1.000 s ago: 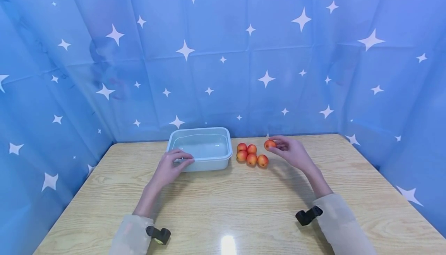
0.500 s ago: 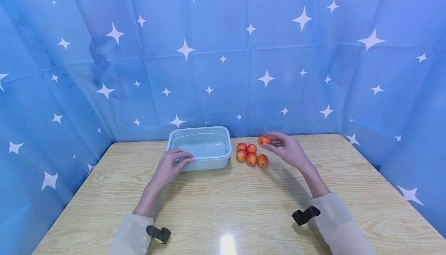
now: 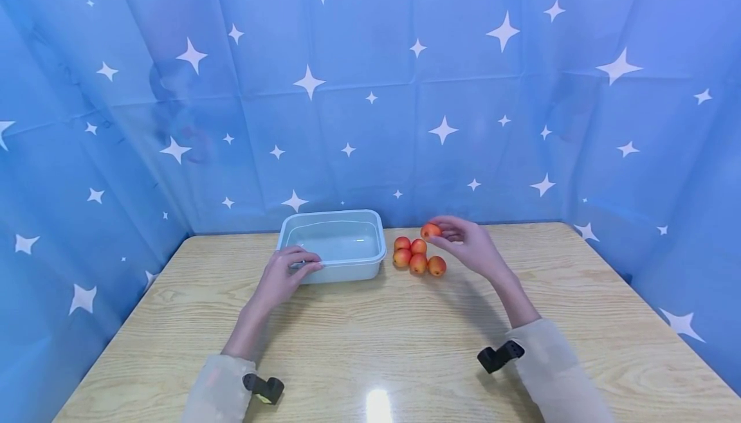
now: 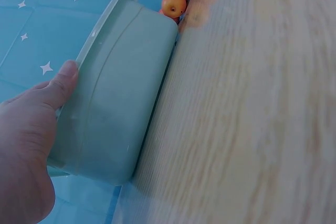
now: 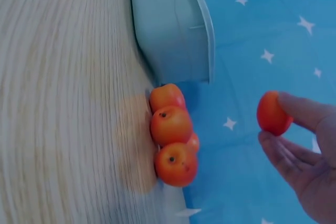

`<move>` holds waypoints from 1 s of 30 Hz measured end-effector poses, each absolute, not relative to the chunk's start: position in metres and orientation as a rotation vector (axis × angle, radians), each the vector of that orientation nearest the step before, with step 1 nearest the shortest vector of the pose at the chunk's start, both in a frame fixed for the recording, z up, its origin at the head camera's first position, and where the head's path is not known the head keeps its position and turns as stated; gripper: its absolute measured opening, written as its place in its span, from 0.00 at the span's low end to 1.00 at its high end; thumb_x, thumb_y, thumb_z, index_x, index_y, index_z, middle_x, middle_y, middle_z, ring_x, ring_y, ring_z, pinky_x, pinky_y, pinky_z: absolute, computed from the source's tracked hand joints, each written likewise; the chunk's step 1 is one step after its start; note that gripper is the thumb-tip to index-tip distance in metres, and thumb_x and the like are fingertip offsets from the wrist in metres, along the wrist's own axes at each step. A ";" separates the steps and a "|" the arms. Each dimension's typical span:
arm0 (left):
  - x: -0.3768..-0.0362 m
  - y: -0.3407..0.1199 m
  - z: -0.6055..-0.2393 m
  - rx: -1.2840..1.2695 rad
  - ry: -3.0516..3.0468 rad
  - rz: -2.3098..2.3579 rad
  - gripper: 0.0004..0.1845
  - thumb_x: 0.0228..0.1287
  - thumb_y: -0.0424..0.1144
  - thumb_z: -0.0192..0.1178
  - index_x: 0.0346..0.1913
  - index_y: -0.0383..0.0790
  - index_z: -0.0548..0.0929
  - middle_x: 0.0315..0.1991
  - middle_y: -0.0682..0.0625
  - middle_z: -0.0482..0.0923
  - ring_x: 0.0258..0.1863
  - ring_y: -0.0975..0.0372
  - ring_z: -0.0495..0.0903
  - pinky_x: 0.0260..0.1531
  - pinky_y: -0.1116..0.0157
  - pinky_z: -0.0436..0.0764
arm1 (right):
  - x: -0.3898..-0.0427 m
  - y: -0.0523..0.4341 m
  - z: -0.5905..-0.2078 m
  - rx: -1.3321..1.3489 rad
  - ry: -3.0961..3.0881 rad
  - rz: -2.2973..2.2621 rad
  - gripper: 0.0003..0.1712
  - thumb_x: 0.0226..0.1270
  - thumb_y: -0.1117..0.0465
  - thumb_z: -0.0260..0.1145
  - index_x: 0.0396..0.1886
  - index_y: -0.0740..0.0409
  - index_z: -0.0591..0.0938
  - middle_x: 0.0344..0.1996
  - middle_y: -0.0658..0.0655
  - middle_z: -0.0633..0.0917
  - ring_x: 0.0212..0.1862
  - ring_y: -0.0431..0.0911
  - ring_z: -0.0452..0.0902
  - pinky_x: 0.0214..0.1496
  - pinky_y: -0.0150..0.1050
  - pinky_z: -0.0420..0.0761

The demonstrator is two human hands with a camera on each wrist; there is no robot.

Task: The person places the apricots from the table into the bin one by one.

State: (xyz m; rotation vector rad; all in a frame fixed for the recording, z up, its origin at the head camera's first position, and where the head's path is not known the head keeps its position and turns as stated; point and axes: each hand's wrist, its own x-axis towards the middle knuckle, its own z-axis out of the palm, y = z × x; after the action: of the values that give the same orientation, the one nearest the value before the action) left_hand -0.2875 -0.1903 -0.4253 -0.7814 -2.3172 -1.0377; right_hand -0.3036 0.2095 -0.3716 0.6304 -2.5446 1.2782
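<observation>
A light blue rectangular plastic box (image 3: 353, 272) with an open top stands near the table's back edge. My left hand (image 3: 282, 275) grips its near left rim; in the left wrist view the thumb (image 4: 65, 81) lies along the rim, and the fingertips are hidden. Between thumb and fingertips, my right hand (image 3: 473, 247) pinches a small red-orange apple (image 3: 430, 231), held in the air. Just below it, several similar apples (image 3: 418, 263) sit bunched on the tabletop, right of the box. The right wrist view shows the held apple (image 5: 274, 113) apart from the bunch.
The pale wood-grain table (image 3: 359, 339) reaches toward me from the box. A blue curtain (image 3: 370, 121) with white stars hangs behind the table and at both sides. Each wrist wears a small black camera (image 3: 500, 357).
My right hand has moved left with the apple, from right of the bunch to above it, and slightly up. The left hand and the box have stayed in place.
</observation>
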 end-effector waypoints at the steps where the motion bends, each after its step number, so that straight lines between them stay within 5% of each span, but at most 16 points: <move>1: -0.288 -0.190 -0.425 -0.780 -2.319 -1.039 0.05 0.62 0.36 0.71 0.39 0.40 0.91 0.35 0.55 0.86 0.39 0.60 0.83 0.44 0.54 0.82 | -0.303 0.209 -0.371 0.629 -2.545 1.278 0.24 0.67 0.53 0.73 0.59 0.55 0.82 0.50 0.56 0.86 0.48 0.50 0.84 0.52 0.43 0.82; 30: -0.287 -0.189 -0.424 -0.738 -2.358 -1.057 0.06 0.63 0.38 0.71 0.40 0.40 0.91 0.37 0.54 0.87 0.42 0.59 0.84 0.46 0.56 0.82 | -0.306 0.171 -0.368 0.734 -2.505 1.391 0.23 0.68 0.54 0.72 0.61 0.55 0.82 0.51 0.57 0.86 0.49 0.51 0.84 0.54 0.49 0.82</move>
State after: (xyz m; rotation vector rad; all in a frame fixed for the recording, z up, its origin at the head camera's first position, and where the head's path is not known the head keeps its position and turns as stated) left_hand -0.2873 -0.1894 -0.4244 -0.7382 -2.3578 -1.0572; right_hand -0.3057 0.1707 -0.3677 0.7342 -2.5047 1.3911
